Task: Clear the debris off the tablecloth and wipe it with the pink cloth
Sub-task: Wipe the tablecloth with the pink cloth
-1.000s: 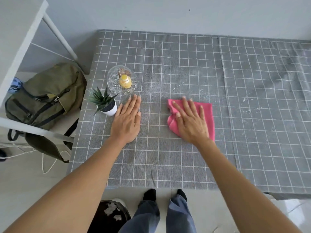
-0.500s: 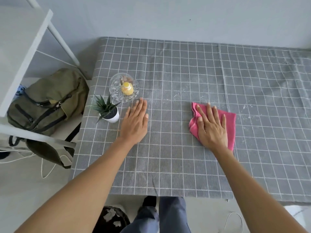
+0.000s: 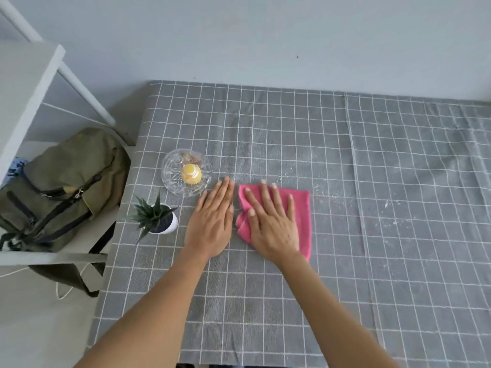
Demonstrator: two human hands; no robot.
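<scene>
wiping pass: right hand (image 3: pixel 273 229) flat on pink cloth (image 3: pixel 301 208), mid tablecloth (image 3: pixel 265 301).
left hand (image 3: pixel 211 227) open, pinning fabric beside it; we keep even pressure, sweep toward white specks (image 3: pixel 390 205) nearer the counter's right edge.

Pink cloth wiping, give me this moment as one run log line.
step: wiping | right hand: flat on pink cloth | left hand: flat on tablecloth | white debris: remains, right of cloth

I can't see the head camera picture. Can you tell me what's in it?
A right hand presses a pink cloth flat on a grey checked tablecloth, with the left hand flat beside it. White crumbs lie to the right.
</scene>
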